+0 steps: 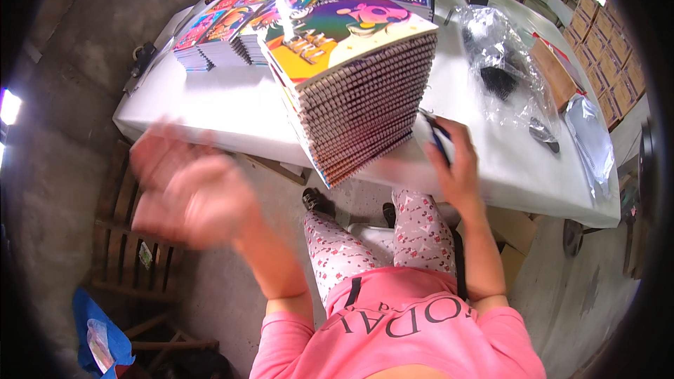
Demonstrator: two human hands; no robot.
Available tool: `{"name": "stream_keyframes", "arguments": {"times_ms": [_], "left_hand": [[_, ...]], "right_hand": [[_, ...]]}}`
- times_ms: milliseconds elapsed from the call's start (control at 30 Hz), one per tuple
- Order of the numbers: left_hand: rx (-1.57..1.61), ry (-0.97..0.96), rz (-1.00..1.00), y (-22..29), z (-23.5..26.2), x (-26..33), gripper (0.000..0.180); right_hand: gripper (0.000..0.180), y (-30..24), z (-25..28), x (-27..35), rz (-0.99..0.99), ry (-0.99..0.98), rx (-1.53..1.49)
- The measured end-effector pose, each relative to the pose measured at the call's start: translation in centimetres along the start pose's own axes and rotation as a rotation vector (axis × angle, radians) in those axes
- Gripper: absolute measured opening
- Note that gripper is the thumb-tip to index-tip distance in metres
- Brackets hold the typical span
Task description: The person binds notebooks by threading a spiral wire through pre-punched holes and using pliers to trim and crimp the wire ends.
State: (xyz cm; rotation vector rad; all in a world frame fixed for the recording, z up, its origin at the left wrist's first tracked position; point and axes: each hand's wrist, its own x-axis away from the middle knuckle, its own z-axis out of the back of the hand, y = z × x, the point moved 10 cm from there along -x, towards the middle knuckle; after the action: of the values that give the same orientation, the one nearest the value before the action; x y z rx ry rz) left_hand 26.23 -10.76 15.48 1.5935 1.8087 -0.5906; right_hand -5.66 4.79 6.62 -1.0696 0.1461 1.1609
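Note:
A tall stack of spiral-bound notebooks (pixel 368 102) stands at the table's near edge, its coil bindings facing me. The top cover carries a colourful cartoon figure on orange, green and yellow. To the right of the stack, my right hand (pixel 460 168) is closed around a small hand tool (pixel 440 139) with a dark blue handle and a thin metal tip; its exact kind is hard to make out. My left hand (pixel 193 193) is raised off the table's front left edge, apart from the stack. Motion smears its fingers, and I see nothing held in it.
More notebook piles (pixel 232 24) cover the back of the white-covered table (pixel 232 98). Crumpled clear plastic (pixel 502 63) lies on the right, with a brown carton piece (pixel 554 70) beside it. A wooden chair (pixel 133 238) stands at left; stacked boxes (pixel 607 56) are at far right.

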Motion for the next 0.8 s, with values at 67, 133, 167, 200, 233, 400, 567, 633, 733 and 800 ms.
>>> {"name": "stream_keyframes", "arguments": {"times_ms": [67,133,167,200,233,400,567,633,733,800], "left_hand": [[-0.414,-0.078,-0.53,7.1,-9.4,2.4,0.064],[-0.501,-0.334,-0.966,11.3,-16.4,6.5,0.051],[-0.623,-0.264,-1.344,11.7,-18.5,10.1,0.053],[-0.852,-0.24,-1.343,11.2,-20.0,10.3,0.05],[-1.082,-0.208,-1.334,10.7,-21.4,10.2,0.047],[-1.272,-0.113,-1.273,9.7,-21.2,9.5,0.04],[-1.412,-0.119,-1.036,9.1,-20.2,7.7,0.041],[-1.389,-0.106,-0.943,8.7,-19.1,6.7,0.041],[-1.377,-0.072,-0.868,8.8,-17.2,5.7,0.043],[-1.365,-0.055,-0.867,9.1,-15.8,5.1,0.045]], "right_hand": [[0.035,4.0,1.4,0.8,-0.047,-0.019,0.259],[0.035,8.4,3.6,2.1,-0.138,-0.036,0.388],[0.034,9.6,4.3,2.3,-0.154,-0.025,0.428],[0.034,10.6,4.8,2.6,-0.175,-0.023,0.457],[0.033,11.2,4.7,2.7,-0.196,-0.021,0.486],[0.037,11.8,2.9,2.5,-0.266,-0.078,0.722],[0.036,12.5,1.3,1.3,-0.374,-0.156,0.821],[0.036,14.0,1.2,1.5,-0.384,-0.133,0.819],[0.036,12.3,0.7,1.3,-0.333,-0.131,0.852],[0.036,11.1,0.0,0.9,-0.192,-0.125,0.771]]}}
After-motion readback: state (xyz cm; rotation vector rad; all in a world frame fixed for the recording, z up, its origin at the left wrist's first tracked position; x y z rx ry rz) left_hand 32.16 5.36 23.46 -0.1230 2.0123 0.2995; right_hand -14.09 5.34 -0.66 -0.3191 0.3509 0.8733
